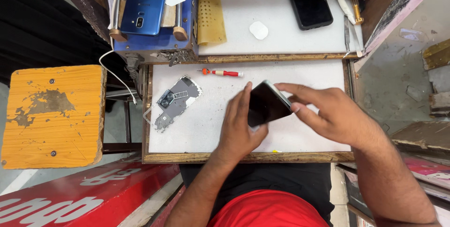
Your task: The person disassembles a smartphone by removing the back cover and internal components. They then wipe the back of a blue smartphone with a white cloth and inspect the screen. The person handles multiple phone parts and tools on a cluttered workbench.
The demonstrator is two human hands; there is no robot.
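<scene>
— Phone (267, 105) first: where is it?

— In my two hands, held tilted over the white tray (309, 74), dark glass facing up. I take the tray as my landmark for everything.

— How do your fingers sit on it?

— My left hand (239, 131) cups it from below and from the near side, thumb on the lower edge, fingers curled up along its left side. My right hand (330, 114) pinches the far right corner and edge between thumb and forefinger. Both hands are clenched on the phone, neither is slack.

— What else lies on the tray?

— At its left end a grey inner frame (176, 102) with camera lenses, lying flat. Near the tray's far rim, a small red-handled screwdriver (225, 72), well apart from my hands.

— And beyond the tray?

— Past its far rim, a second white surface (243, 16) holds a black phone (308, 1) lying face up, a small white pad (258, 30) and a yellow perforated sheet (210, 13). Left of that sheet, a blue phone (143, 2) rests on a blue machine (154, 41). Left of the tray stands a worn yellow stool (51, 117).
</scene>
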